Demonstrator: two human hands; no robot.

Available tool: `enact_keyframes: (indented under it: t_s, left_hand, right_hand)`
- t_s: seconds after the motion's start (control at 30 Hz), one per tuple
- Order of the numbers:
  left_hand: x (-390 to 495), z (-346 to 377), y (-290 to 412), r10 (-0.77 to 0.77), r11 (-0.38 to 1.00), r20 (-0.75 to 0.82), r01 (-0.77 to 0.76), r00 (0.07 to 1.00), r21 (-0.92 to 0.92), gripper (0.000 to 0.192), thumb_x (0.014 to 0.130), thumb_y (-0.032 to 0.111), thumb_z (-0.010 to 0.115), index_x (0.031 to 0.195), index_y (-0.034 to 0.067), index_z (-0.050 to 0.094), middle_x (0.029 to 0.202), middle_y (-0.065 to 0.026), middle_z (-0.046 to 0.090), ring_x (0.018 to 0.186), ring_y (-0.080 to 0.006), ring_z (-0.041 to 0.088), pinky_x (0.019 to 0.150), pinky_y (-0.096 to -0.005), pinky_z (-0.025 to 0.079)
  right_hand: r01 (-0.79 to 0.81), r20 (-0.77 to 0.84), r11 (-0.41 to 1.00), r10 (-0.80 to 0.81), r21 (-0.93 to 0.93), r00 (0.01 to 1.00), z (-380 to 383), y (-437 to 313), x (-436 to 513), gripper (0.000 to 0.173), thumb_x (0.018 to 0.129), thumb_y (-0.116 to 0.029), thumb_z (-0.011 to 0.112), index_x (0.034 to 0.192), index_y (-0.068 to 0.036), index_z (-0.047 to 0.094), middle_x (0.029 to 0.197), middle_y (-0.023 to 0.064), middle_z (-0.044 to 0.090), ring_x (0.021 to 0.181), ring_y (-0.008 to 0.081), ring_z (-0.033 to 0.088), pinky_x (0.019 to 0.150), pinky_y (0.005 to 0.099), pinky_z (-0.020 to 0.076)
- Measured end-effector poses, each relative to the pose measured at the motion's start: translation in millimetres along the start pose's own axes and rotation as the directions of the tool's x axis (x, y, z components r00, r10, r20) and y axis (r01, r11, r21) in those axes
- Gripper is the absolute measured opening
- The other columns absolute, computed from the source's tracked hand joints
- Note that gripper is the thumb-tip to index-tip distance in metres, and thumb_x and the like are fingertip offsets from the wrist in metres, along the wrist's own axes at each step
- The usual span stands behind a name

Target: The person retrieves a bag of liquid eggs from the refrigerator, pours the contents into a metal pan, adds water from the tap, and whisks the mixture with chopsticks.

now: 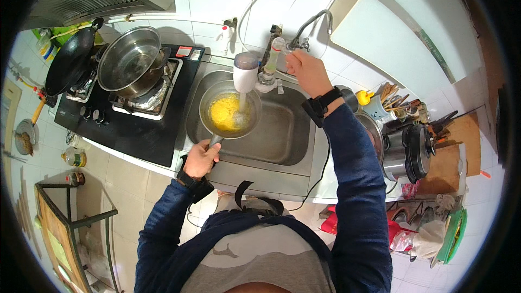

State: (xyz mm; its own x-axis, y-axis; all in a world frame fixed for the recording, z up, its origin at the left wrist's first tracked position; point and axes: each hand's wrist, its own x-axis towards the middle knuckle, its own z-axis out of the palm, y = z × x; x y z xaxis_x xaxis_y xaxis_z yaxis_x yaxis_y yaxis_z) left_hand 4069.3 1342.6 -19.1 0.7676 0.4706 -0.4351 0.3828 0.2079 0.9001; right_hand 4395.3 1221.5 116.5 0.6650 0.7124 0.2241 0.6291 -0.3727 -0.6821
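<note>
My left hand [201, 158] grips the handle of a metal pan [204, 119] held over the left side of the steel sink [281, 130]. Yellow grains [224, 110], perhaps millet, lie in the pan. A stream of water [242, 101] falls onto them from the white filter tap [245, 75]. Past the sink's back right, my right hand [308, 73] is raised with curled fingers beside the tap fittings [300, 44]. Whether those fingers hold a tap knob cannot be made out.
Left of the sink is a black gas hob [150, 140] with a large steel pot [130, 59] and a black wok [71, 63]. To the right stand a pressure cooker [409, 152], a utensil holder [372, 108] and wooden cutting boards [439, 167]. A wall cabinet [399, 28] overhangs the back right.
</note>
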Motion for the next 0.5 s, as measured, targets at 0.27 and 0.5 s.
enact_keyframes:
  t_s: [0.27, 0.5]
  left_hand:
    - [-2.0, 3.9, 0.1, -0.039, 0.999, -0.005, 0.039, 0.999, 0.002, 0.028, 0.099, 0.028, 0.060, 0.085, 0.004, 0.057, 0.064, 0.0022, 0.053, 0.043, -0.0060, 0.040, 0.040, -0.0241, 0.030]
    - [-2.6, 3.1, -1.2, -0.046, 0.999, -0.018, 0.046, 0.999, -0.005, 0.029, 0.099, 0.028, 0.060, 0.082, 0.004, 0.058, 0.062, 0.0025, 0.053, 0.046, -0.0058, 0.040, 0.042, -0.0246, 0.031]
  right_hand:
    - [0.081, -0.013, 0.964, -0.087, -0.253, 0.996, -1.7, 4.6, 0.1, 0.032, 0.100, -0.031, 0.053, 0.087, -0.002, 0.056, 0.069, 0.0129, 0.061, 0.065, 0.0292, 0.061, 0.060, 0.0402, 0.0472]
    - [0.093, -0.001, 0.936, -0.099, -0.339, 0.995, -3.2, 0.7, 0.6, 0.032, 0.100, -0.030, 0.052, 0.086, -0.002, 0.056, 0.066, 0.0130, 0.060, 0.063, 0.0276, 0.063, 0.059, 0.0380, 0.0489]
